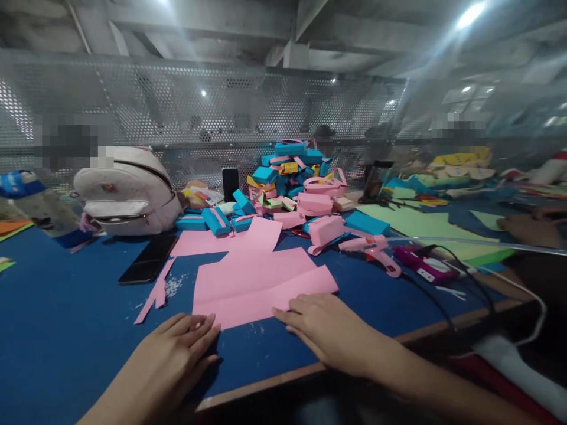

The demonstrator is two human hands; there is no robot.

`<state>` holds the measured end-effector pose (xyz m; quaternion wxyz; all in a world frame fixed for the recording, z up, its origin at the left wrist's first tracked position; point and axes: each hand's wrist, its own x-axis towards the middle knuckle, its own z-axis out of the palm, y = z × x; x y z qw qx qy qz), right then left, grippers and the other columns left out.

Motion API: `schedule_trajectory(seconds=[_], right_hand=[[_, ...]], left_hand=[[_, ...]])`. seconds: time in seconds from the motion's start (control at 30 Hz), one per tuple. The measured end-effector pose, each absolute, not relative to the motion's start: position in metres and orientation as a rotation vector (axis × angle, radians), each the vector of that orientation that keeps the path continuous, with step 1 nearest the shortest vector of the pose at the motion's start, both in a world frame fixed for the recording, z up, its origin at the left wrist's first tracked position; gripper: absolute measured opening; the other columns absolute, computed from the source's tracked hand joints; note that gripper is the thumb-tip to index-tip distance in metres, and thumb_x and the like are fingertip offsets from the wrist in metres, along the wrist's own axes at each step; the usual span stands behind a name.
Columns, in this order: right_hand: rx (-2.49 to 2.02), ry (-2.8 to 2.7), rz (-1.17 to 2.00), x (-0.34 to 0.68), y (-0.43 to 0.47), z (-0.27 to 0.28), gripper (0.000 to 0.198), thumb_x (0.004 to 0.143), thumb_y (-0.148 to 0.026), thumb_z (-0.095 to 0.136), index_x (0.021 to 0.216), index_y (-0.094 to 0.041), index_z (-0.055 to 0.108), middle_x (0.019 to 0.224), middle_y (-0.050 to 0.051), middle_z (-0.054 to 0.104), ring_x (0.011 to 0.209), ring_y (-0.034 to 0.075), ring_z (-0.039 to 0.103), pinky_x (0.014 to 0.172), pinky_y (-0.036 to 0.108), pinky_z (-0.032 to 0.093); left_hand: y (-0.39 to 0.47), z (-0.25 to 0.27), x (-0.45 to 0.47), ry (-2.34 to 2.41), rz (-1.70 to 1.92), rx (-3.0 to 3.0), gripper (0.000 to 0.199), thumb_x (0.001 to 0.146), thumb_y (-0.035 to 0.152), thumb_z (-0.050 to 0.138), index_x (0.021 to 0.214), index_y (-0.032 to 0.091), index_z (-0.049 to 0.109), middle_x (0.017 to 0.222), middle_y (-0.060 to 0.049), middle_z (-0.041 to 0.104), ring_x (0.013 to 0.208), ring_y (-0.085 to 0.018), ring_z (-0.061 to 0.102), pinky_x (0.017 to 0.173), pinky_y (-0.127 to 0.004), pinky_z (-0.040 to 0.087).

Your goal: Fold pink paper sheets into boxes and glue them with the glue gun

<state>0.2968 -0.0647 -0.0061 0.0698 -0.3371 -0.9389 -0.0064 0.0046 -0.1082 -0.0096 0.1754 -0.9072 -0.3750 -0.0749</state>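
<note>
A pink sheet of paper (252, 283) lies before me on the blue table, with a crease running across it and its near strip raised a little. My left hand (179, 348) rests at its lower left corner, fingers stretched out and fingertips on the edge. Flat on the near right edge lies my right hand (321, 324), its fingers extended over the paper. Behind this sheet are more pink paper pieces (261, 233). Narrow pink strips (155, 292) lie to the left, beside small white scraps (175, 285).
A black phone (148, 260) and a white backpack (128, 192) are at left. Pink and blue folded paper boxes (290, 177) are heaped at the back. To the right are a pink glue gun (372, 251), a purple power strip (425, 265) with cables, green sheets (411, 227) and another person's hand (531, 227).
</note>
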Motion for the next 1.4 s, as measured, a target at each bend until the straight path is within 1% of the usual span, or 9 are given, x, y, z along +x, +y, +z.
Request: schedule_trajectory(seconds=[0.23,0.43,0.6,0.8,0.93,1.07,1.13,1.23,1.4], right_hand=[[-1.098,-2.788,-0.087,0.327,-0.067,-0.011,0.037,0.090,-0.017,0.052,0.126,-0.025,0.058,0.088,0.003,0.070,0.079,0.018,0.065,0.062,0.027,0.042],[-1.151,-2.760,-0.095,0.348,-0.065,-0.011,0.033,0.092,-0.018,0.052,0.123,-0.026,0.061,0.090,0.003,0.072,0.082,0.019,0.067,0.066,0.027,0.046],[-1.276,-2.741,-0.171,0.367,-0.065,-0.011,0.032,0.091,-0.018,0.053,0.120,-0.027,0.064,0.090,0.003,0.073,0.083,0.019,0.068,0.064,0.027,0.048],[-1.422,-2.679,-0.327,0.390,-0.066,-0.018,0.031,0.092,-0.018,0.051,0.118,-0.026,0.065,0.087,0.004,0.074,0.084,0.022,0.069,0.063,0.028,0.049],[-1.424,-2.680,-0.345,0.392,-0.068,-0.016,0.030,0.092,-0.015,0.049,0.115,-0.022,0.067,0.082,0.005,0.073,0.081,0.021,0.068,0.061,0.027,0.047],[-1.461,-2.733,-0.308,0.381,-0.066,-0.006,0.023,0.091,-0.014,0.049,0.100,-0.018,0.071,0.076,0.007,0.070,0.073,0.021,0.068,0.060,0.027,0.045],[-1.483,-2.760,-0.304,0.374,-0.064,0.001,0.023,0.092,-0.014,0.049,0.089,-0.017,0.072,0.074,0.009,0.070,0.073,0.022,0.068,0.061,0.028,0.044],[-1.491,-2.766,-0.325,0.365,-0.058,0.010,0.022,0.089,-0.011,0.050,0.080,-0.017,0.070,0.076,0.008,0.070,0.076,0.022,0.067,0.065,0.030,0.043],[-1.402,-2.732,-0.281,0.351,-0.049,0.017,0.020,0.089,-0.011,0.050,0.084,-0.018,0.068,0.081,0.006,0.071,0.079,0.022,0.066,0.067,0.030,0.041]], left_hand=[[-0.110,0.000,0.007,-1.094,-0.189,-2.633,0.033,0.090,0.018,0.044,0.116,0.018,0.065,0.114,-0.011,0.070,0.099,-0.028,0.067,0.078,-0.042,0.056],[-0.108,0.007,0.009,-1.143,-0.126,-2.664,0.033,0.090,0.018,0.045,0.117,0.020,0.064,0.116,-0.008,0.070,0.101,-0.026,0.066,0.081,-0.039,0.056],[-0.107,0.011,0.011,-1.088,-0.128,-2.702,0.033,0.089,0.018,0.045,0.116,0.019,0.064,0.114,-0.009,0.070,0.100,-0.028,0.066,0.081,-0.043,0.055],[-0.104,0.004,0.005,-1.100,-0.209,-2.696,0.036,0.089,0.012,0.042,0.116,0.021,0.064,0.111,-0.007,0.071,0.100,-0.024,0.066,0.080,-0.037,0.057],[-0.102,0.001,0.013,-1.079,-0.264,-2.626,0.032,0.091,0.011,0.041,0.106,0.020,0.067,0.097,-0.008,0.073,0.088,-0.021,0.068,0.073,-0.032,0.056],[-0.095,-0.004,0.041,-1.036,-0.284,-2.549,0.031,0.093,0.009,0.038,0.090,0.015,0.068,0.080,-0.009,0.071,0.073,-0.023,0.067,0.077,-0.042,0.054],[-0.087,-0.011,0.055,-0.960,-0.284,-2.560,0.029,0.092,0.009,0.039,0.101,0.012,0.066,0.096,-0.014,0.072,0.088,-0.027,0.068,0.078,-0.044,0.054],[-0.073,-0.024,0.068,-0.966,-0.204,-2.575,0.038,0.089,0.005,0.041,0.123,0.011,0.057,0.123,-0.016,0.064,0.107,-0.030,0.064,0.082,-0.044,0.054],[-0.054,-0.024,0.071,-0.918,-0.086,-2.641,0.043,0.086,0.000,0.042,0.127,0.008,0.052,0.122,-0.018,0.065,0.106,-0.029,0.065,0.079,-0.040,0.055]])
